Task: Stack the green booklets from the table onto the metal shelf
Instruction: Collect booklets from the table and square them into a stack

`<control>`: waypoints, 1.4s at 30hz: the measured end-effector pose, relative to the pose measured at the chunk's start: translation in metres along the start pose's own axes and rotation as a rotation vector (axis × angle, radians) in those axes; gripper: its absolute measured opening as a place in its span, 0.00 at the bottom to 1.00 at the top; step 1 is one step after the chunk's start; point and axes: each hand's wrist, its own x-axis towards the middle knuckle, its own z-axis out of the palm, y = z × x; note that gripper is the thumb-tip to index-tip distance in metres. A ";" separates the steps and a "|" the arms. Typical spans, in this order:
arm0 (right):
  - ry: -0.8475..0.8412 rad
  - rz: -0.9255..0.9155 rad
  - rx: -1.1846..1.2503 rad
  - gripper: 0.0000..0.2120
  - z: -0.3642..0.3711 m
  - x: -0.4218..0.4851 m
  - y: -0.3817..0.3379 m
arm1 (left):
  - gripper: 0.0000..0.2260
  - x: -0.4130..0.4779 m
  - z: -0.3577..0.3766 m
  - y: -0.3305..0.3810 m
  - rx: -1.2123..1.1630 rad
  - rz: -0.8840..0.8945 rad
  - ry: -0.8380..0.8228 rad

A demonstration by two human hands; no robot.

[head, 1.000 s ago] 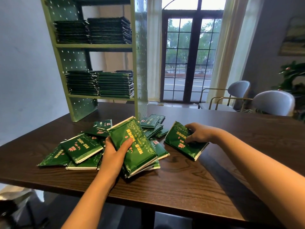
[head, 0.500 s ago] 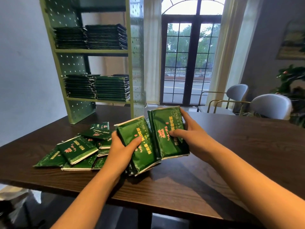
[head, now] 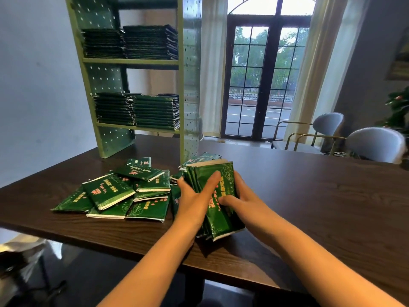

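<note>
Both hands hold one bundle of green booklets [head: 221, 222] upright on edge above the dark table [head: 321, 196]. My left hand [head: 194, 198] grips its left side, thumb across the front cover. My right hand [head: 241, 196] grips the right side, thumb on the cover. Several loose green booklets [head: 124, 191] lie scattered on the table left of the bundle. The green metal shelf [head: 183, 85] stands at the table's back left and carries booklet stacks on its lower level [head: 155, 111] and upper level [head: 146, 42].
The table's front edge runs just below my forearms. Two pale upholstered chairs [head: 374, 142] stand at the far right side. A tall window [head: 265, 80] with curtains is behind the table. A plant [head: 398, 107] shows at the right edge.
My right hand brought its booklet against the ones in my left hand, so the two now form one bundle held by both hands. The view has dipped slightly.
</note>
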 end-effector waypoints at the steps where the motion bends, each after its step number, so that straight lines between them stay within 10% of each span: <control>1: -0.030 0.011 0.015 0.29 0.000 0.003 0.000 | 0.53 0.001 -0.001 0.000 -0.001 0.006 -0.005; 14: -0.108 0.084 0.104 0.13 0.011 0.062 -0.009 | 0.20 0.041 -0.044 0.017 -0.228 -0.070 0.047; 27: 0.040 0.108 -1.080 0.33 0.024 0.133 0.032 | 0.22 0.071 -0.122 0.029 -0.235 -0.124 0.165; 34: 0.026 0.206 -1.138 0.40 0.020 0.155 0.044 | 0.27 0.070 -0.126 0.021 -0.211 -0.168 0.128; 42: 0.158 -0.039 -1.261 0.19 0.029 0.145 0.039 | 0.34 0.065 -0.124 0.026 -0.217 -0.156 0.117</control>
